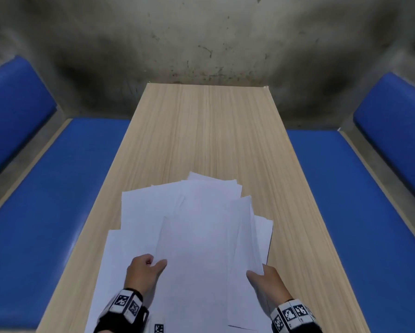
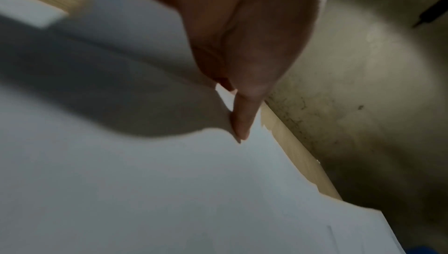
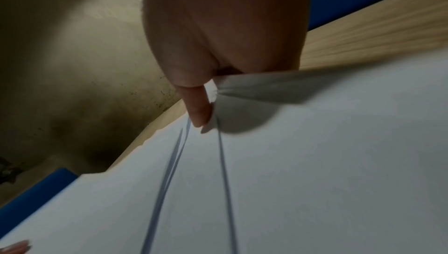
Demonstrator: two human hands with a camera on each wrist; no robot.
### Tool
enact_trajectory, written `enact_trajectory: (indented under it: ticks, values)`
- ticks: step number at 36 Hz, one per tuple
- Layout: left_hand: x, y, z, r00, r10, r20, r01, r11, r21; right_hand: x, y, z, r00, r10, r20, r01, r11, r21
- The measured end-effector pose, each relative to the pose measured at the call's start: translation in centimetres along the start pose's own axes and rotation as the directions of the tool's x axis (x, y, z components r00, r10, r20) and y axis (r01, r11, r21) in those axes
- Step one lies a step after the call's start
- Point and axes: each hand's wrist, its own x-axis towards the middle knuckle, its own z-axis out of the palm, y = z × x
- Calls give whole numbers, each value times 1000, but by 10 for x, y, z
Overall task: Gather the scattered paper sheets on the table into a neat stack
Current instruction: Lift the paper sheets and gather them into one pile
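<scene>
Several white paper sheets (image 1: 197, 227) lie fanned and overlapping on the near half of the wooden table (image 1: 209, 131). My left hand (image 1: 157, 263) pinches the left edge of the top sheets, its thumb on top and its fingers hidden underneath. In the left wrist view the thumb (image 2: 240, 122) presses on a lifted, curled paper edge (image 2: 145, 116). My right hand (image 1: 257, 272) grips the right edge of the fan in the same way. The right wrist view shows that thumb (image 3: 200, 112) on top of several offset sheet edges (image 3: 225, 172).
Blue cushioned benches run along both long sides of the table (image 1: 57, 200) (image 1: 360, 212), with blue backrests behind them. A stained grey concrete wall (image 1: 201, 44) rises past the table's far end. The sheets overhang the near table edge.
</scene>
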Motion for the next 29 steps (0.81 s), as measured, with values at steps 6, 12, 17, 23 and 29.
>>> enact_trajectory:
  ticks: [6, 12, 17, 23, 29]
  values:
    - [-2, 18, 32, 998, -56, 3, 55, 983, 174, -25, -26, 7, 998, -48, 43, 40, 986, 159]
    - [-15, 27, 55, 999, -4, 34, -8, 937, 348, -12, -12, 14, 997, -70, -17, 69, 995, -66]
    - [-7, 17, 41, 981, 25, -194, 31, 958, 284, -2, 2, 5, 997, -67, -44, 62, 992, -112]
    - [21, -4, 30, 988, 60, -139, -38, 987, 158, 5, 12, -4, 996, -80, -35, 75, 988, -132]
    - [30, 9, 26, 999, 27, -27, -28, 999, -27, 0, 8, 0, 995, -79, -61, 66, 978, -197]
